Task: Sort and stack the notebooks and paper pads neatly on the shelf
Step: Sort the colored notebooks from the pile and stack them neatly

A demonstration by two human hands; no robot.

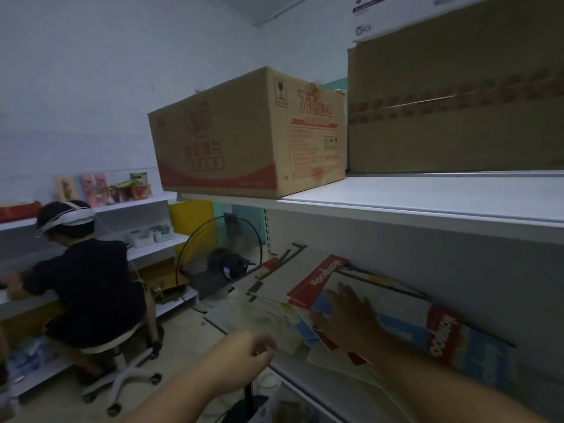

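While both bare arms reach into a white store shelf [427, 206], the right hand [348, 315] lies flat, fingers spread, on a loose spread of notebooks [317, 279] on the lower shelf level, pressing down and not closed around anything. The left hand [247, 349] hovers just outside the shelf's front edge with its fingers loosely curled; blur hides whether it pinches a corner of paper or is empty. A red-banded notebook lies just beyond the right fingertips, deeper in the shelf and toward the left, its long axis running diagonally from the front toward the back wall. To the right, a blue paper pad [457, 334] with a red label leans along the back wall, its long side parallel to the shelf edge. Pale pads [274, 319] lie between the two hands, overlapping unevenly. The right hand is the nearer one to the red notebook, so squaring it likely falls to that hand. Above, two cardboard boxes [244, 138] sit on the upper shelf, flaps shut, contents unseen. In the background a seated person [85, 270] works at another shelf, beside a floor fan [219, 254].
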